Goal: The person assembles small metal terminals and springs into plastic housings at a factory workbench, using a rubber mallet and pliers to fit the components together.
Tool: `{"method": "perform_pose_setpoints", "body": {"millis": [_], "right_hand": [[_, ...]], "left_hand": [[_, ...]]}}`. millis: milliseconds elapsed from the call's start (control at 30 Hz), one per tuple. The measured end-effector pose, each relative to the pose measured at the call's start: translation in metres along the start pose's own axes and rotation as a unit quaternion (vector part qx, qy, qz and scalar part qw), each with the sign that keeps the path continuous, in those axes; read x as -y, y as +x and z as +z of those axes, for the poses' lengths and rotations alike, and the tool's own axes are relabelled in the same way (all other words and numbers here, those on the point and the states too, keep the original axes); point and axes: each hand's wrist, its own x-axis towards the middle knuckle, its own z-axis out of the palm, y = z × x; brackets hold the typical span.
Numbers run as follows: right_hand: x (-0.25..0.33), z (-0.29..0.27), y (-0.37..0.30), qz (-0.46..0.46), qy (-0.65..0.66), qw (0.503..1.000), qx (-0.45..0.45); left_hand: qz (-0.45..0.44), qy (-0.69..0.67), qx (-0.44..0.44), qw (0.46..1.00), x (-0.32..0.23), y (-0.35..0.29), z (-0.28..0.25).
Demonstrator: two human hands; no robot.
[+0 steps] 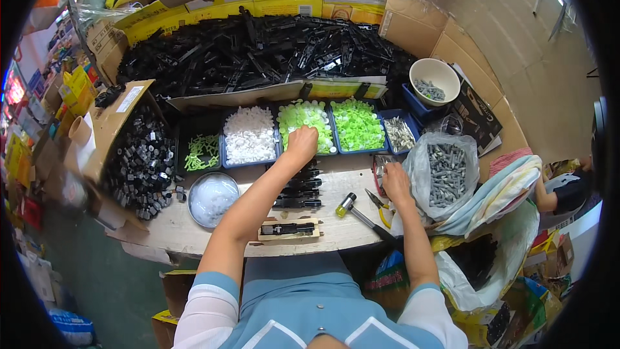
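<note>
Hammer (366,220), pliers (378,204) nr R hand (396,182); bag (420,167) just R.

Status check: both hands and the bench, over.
Left hand at paler green pieces, grip unclear. Right hand at small red-edged container. Black part in wooden holder. Hammer, pliers near right forearm.

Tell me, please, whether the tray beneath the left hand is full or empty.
Full: pale-green pieces are heaped across the tray, with the left hand over them.

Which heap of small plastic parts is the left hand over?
The yellow-green heap, between the white heap and the brighter green heap; only it is partly covered by the left hand.
</note>
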Motion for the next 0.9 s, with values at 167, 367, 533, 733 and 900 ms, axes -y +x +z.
{"method": "perform_pose_setpoints", "body": {"millis": [167,367,533,733,900], "right_hand": [[0.001,0.0,-0.001,-0.026,0.069,0.997,-0.038],[0.01,-0.009,0.003,-0.019,0.146,0.988,-0.052],[0.033,-0.014,0.001,0.004,0.268,0.963,-0.042],[0.1,-0.013,-0.014,0.01,0.501,0.86,0.098],[0.156,-0.033,-0.026,0.037,0.655,0.721,0.224]], "left_hand": [[-0.008,-0.012,0.008,1.0,0.013,0.001,0.001],[-0.22,-0.502,-0.007,0.837,0.02,-0.008,-0.038],[-0.218,-0.711,-0.01,0.668,0.021,-0.056,-0.053],[-0.186,-0.76,0.02,0.623,-0.009,-0.129,-0.065],[-0.144,-0.764,0.021,0.629,-0.026,-0.163,-0.069]]}}
